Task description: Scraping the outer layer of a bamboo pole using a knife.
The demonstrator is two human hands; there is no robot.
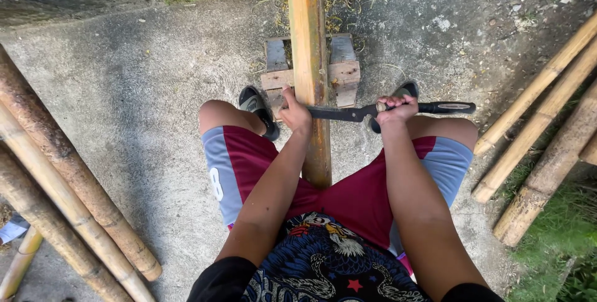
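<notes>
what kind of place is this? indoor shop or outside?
Outside, likely a yard used for bamboo work: bare concrete ground, grass at the edge, bamboo poles stacked on both sides.

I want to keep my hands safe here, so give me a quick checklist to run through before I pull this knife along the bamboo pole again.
1. Right hand wrapped around the knife near the handle: ok.
2. Left hand at the blade's far end, against the bamboo pole: not ok, fingers close to the edge.
3. Pole resting in the wooden block: ok.
4. Pole lying between the thighs, blade crossing above the knees: not ok.
5. Both feet planted beside the block: ok.
6. Blade sharpness: cannot tell.
</notes>
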